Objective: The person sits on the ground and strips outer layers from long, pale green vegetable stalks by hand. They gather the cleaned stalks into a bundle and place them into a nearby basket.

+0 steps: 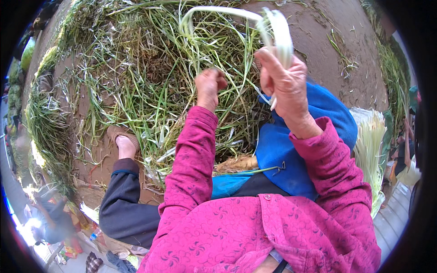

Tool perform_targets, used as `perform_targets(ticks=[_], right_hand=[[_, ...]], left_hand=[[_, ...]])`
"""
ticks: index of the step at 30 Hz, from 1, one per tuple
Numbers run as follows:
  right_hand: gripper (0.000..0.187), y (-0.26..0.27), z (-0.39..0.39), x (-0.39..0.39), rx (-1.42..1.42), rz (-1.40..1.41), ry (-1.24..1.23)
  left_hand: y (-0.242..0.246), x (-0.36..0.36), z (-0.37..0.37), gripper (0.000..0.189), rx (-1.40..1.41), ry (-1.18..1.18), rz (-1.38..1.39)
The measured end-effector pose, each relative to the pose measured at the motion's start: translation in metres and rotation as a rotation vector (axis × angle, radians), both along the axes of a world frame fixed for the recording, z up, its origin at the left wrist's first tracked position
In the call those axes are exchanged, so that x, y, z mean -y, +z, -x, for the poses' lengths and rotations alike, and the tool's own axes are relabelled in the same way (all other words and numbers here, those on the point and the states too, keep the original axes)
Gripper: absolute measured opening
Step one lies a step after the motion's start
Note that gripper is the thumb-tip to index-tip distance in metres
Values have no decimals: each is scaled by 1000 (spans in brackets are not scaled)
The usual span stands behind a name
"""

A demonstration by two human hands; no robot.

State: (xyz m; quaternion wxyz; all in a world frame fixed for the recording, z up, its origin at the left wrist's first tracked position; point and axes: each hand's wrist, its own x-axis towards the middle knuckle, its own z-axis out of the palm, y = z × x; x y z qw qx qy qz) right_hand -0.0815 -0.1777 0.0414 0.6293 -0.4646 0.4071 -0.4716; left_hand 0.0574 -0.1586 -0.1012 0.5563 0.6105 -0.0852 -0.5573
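Observation:
My right hand (285, 80) is raised and closed around several pale, long vegetable stalks (282, 37), white below and greenish towards the ends. One stalk bends over in a blurred arc to the left. A short white end sticks out below the fist. My left hand (210, 87) hovers over the leaf pile with its fingers curled in. It is blurred, and I can make out nothing held in it. Beneath both hands spreads a heap of green stripped leaves (153, 71) mixed with brown, withered ones. A blue cloth (290, 150) covers my right leg.
A thick bundle of pale stalks (370, 150) stands at my right side. More green leaves (47, 126) are banked at the left. Brown ground (341, 61) shows at the upper right. My left foot in a brown shoe (124, 138) rests beside the heap. Another person (53, 215) is at the lower left.

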Motion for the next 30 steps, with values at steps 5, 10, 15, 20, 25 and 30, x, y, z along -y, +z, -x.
perform_targets(ticks=[5,10,15,20,25,30], right_hand=[[19,0,6,5,280,-310,37],[12,-14,10,14,293,-703,-16],[12,-22,4,0,58,-682,-9],[11,-29,-7,-18,-93,-585,30],[13,-33,-14,-40,-146,-293,210],[10,-33,-15,-45,-115,-483,348]], left_hand=[[-76,-17,37,6,-87,-185,-161],[-60,-15,35,4,-200,-210,-51],[-6,-33,9,7,63,-208,57],[55,-69,-5,8,220,-215,216],[94,-97,3,9,352,-345,283],[98,-102,12,10,396,-396,286]])
